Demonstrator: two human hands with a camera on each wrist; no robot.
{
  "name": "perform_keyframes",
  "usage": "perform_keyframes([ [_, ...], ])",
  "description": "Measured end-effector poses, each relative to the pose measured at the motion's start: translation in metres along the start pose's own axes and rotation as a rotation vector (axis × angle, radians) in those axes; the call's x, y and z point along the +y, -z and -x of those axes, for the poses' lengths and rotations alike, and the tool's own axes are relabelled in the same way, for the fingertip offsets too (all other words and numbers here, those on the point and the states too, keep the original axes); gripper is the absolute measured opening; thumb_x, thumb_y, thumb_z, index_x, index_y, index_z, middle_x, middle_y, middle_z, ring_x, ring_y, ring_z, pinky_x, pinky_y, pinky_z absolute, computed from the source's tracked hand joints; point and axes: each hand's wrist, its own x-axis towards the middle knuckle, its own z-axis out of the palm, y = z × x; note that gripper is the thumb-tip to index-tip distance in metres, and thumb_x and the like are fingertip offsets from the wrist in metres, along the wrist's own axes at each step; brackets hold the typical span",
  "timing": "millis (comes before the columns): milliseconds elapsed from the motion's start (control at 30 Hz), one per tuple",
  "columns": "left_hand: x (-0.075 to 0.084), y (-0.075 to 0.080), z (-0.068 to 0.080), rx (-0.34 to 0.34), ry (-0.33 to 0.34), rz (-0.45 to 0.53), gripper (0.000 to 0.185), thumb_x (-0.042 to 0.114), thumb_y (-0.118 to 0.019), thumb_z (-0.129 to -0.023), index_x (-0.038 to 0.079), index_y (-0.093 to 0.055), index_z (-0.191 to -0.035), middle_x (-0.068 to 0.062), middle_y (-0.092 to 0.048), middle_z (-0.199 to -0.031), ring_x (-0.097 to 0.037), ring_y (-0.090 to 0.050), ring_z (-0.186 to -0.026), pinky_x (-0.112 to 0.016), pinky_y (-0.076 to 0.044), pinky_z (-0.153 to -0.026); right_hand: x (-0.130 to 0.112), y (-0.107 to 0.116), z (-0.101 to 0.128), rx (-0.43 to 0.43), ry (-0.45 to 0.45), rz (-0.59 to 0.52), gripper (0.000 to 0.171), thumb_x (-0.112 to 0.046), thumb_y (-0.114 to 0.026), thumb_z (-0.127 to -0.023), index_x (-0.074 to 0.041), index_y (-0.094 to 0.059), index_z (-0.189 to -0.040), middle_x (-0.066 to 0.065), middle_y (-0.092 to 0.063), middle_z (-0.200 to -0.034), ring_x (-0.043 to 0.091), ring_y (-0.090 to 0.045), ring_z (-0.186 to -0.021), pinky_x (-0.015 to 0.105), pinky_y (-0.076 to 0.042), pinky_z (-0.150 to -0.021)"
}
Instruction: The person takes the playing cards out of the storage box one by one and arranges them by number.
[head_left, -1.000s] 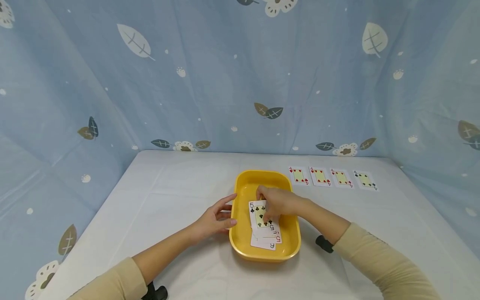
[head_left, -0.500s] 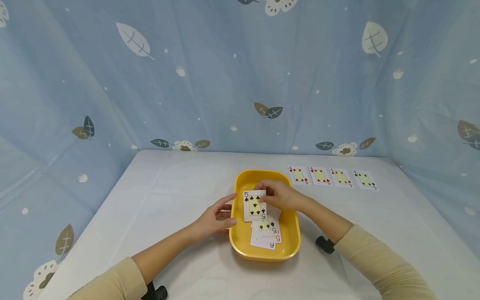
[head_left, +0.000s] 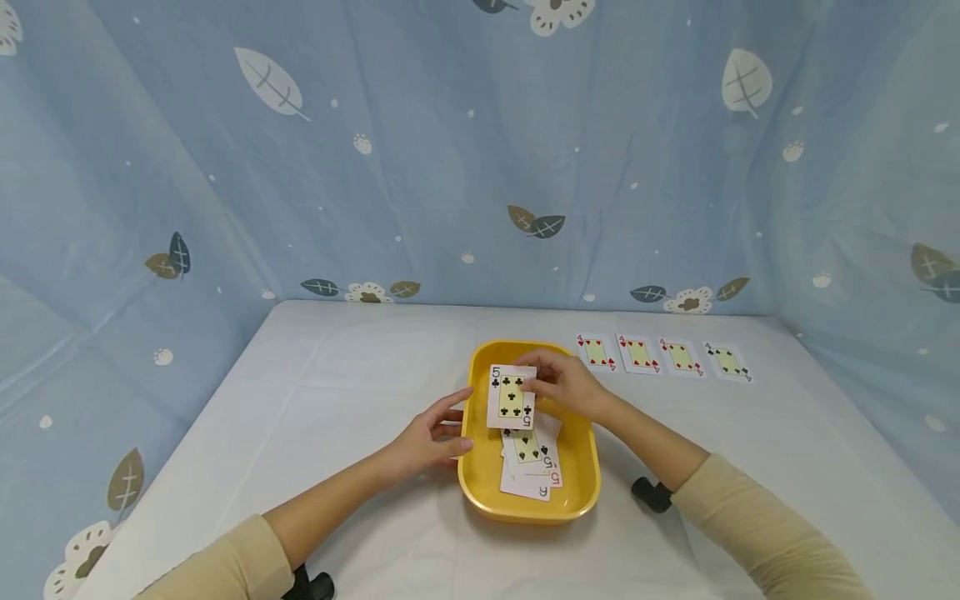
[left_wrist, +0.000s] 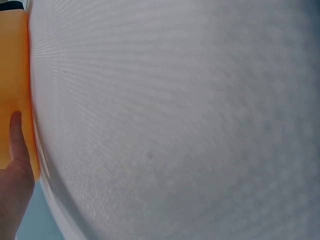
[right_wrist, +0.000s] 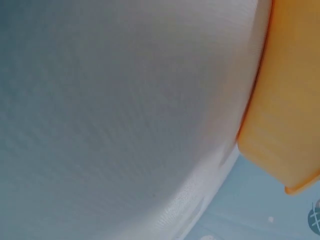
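Observation:
In the head view my right hand [head_left: 564, 385] pinches a five of clubs playing card [head_left: 512, 397] by its right edge, face up over the yellow tray [head_left: 577, 492]. Beneath it, a loose overlapping pile of cards [head_left: 532, 463] lies in the tray, a five of spades partly showing on top. My left hand [head_left: 423, 437] rests with fairly straight fingers against the tray's left wall. In the left wrist view that hand [left_wrist: 19, 165] touches the tray's outer side [left_wrist: 14, 75]. The right wrist view shows only the tray's outside [right_wrist: 285, 100], without the hand.
Several fours lie face up in a row at the back right of the white table, from a four of hearts [head_left: 597, 353] to a black-suited four [head_left: 727, 362]. A blue patterned curtain [head_left: 420, 167] hangs behind the table.
My right hand has taken hold of the five of clubs and lifted it off the pile, up and slightly left. The five of spades beneath has come into view. My left hand stays put.

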Motion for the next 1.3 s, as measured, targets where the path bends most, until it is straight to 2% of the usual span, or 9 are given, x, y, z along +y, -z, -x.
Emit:
perform_keyframes([
  [67, -0.001, 0.000, 0.000, -0.001, -0.003, -0.003, 0.077, 0.022, -0.067, -0.089, 0.019, -0.022, -0.151, -0.025, -0.033, -0.140, -0.038, -0.041, -0.126, -0.043, -0.055, -0.084, 0.000, 0.000, 0.000, 0.027, -0.002, -0.049, 0.030, -0.004, -0.066, -0.087, -0.001, -0.060, -0.116, 0.016, -0.065, -0.099, 0.018, -0.062, -0.070, 0.040, -0.058, -0.065],
  [167, -0.001, 0.000, 0.000, 0.004, -0.002, -0.008, 0.077, 0.022, -0.067, -0.089, 0.019, -0.022, -0.151, -0.025, -0.033, -0.140, -0.038, -0.041, -0.126, -0.042, -0.055, -0.084, -0.001, 0.001, 0.000, 0.049, -0.021, -0.095, 0.031, -0.003, -0.066, -0.087, -0.001, -0.060, -0.117, 0.017, -0.065, -0.099, 0.019, -0.062, -0.070, 0.044, -0.057, -0.066],
  [400, -0.002, -0.002, 0.001, 0.021, 0.009, -0.026, 0.076, 0.020, -0.066, -0.090, 0.019, -0.021, -0.151, -0.024, -0.033, -0.141, -0.038, -0.042, -0.126, -0.042, -0.056, -0.083, -0.003, 0.006, 0.005, 0.061, -0.087, -0.136, 0.032, -0.005, -0.066, -0.087, -0.003, -0.060, -0.118, 0.017, -0.066, -0.101, 0.018, -0.062, -0.071, 0.042, -0.058, -0.067],
  [667, -0.002, -0.004, 0.001, 0.036, 0.013, -0.019, 0.077, 0.019, -0.067, -0.089, 0.019, -0.022, -0.151, -0.024, -0.034, -0.141, -0.038, -0.042, -0.126, -0.042, -0.056, -0.083, -0.009, 0.022, 0.015, 0.066, -0.107, -0.127, 0.032, -0.006, -0.066, -0.088, -0.003, -0.059, -0.119, 0.018, -0.066, -0.101, 0.021, -0.064, -0.072, 0.043, -0.058, -0.069],
  [933, -0.002, -0.003, 0.001, 0.023, 0.000, -0.005, 0.078, 0.020, -0.068, -0.089, 0.018, -0.021, -0.151, -0.024, -0.033, -0.141, -0.038, -0.041, -0.126, -0.042, -0.055, -0.084, -0.016, 0.046, 0.028, 0.104, -0.155, -0.113, 0.033, -0.008, -0.067, -0.087, -0.005, -0.060, -0.120, 0.018, -0.066, -0.105, 0.019, -0.065, -0.078, 0.028, -0.058, -0.067],
  [1100, -0.002, -0.003, 0.002, 0.026, 0.002, -0.006, 0.079, 0.020, -0.068, -0.089, 0.017, -0.021, -0.151, -0.024, -0.033, -0.141, -0.038, -0.042, -0.126, -0.042, -0.055, -0.084, -0.018, 0.062, 0.036, 0.104, -0.130, -0.092, 0.034, -0.005, -0.067, -0.086, -0.002, -0.058, -0.119, 0.021, -0.067, -0.101, 0.018, -0.065, -0.074, 0.029, -0.058, -0.066],
  [1300, -0.003, -0.002, 0.001, 0.032, 0.001, 0.001, 0.079, 0.020, -0.069, -0.088, 0.017, -0.021, -0.151, -0.025, -0.034, -0.140, -0.039, -0.042, -0.125, -0.043, -0.055, -0.083, -0.017, 0.078, 0.044, 0.146, -0.155, -0.077, 0.034, -0.006, -0.066, -0.087, -0.001, -0.058, -0.119, 0.023, -0.065, -0.105, 0.018, -0.065, -0.077, 0.027, -0.058, -0.067],
])
